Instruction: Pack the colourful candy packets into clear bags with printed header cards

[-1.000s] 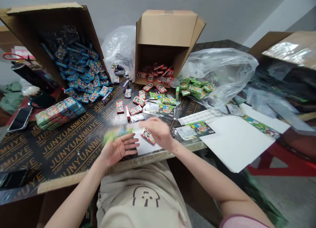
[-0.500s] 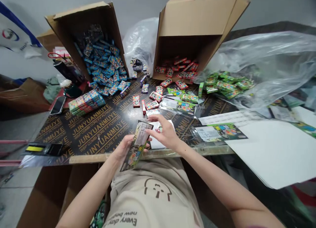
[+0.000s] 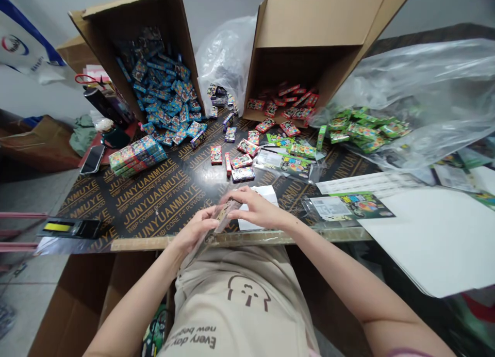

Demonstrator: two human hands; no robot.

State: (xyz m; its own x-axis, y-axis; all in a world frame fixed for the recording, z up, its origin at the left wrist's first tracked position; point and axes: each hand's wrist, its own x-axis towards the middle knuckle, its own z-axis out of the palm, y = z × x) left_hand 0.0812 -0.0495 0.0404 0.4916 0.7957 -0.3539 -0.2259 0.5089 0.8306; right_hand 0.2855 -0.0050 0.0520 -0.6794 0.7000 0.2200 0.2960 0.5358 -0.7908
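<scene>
My left hand (image 3: pixel 196 227) pinches the lower part of a printed plastic pouch (image 3: pixel 226 212), held tilted over the table's front edge. My right hand (image 3: pixel 256 208) is closed over the pouch's upper end, fingers bent around it. Motion smears the pouch, and its printed face is mostly turned away. A white sheet of paper (image 3: pixel 266 194) lies partly under my right hand. Just beyond the hands are a purple-and-white small box (image 3: pixel 243 174) and several red small boxes (image 3: pixel 216 155). Another pouch (image 3: pixel 286 163), see-through with green print, lies to their right.
Open cartons hold blue boxes (image 3: pixel 166 96) and red boxes (image 3: pixel 296 101). Between them stands a plastic bag (image 3: pixel 228 52) of purple boxes. Green packets (image 3: pixel 363 130) spill from a bag at right. Stacked boxes (image 3: pixel 138 157), a phone (image 3: pixel 92 159) and white sheets (image 3: pixel 433 243) lie around.
The pouch has tipped so its printed face no longer shows plainly. My right hand has moved from the pouch's face onto its upper end. The camera view has shifted slightly.
</scene>
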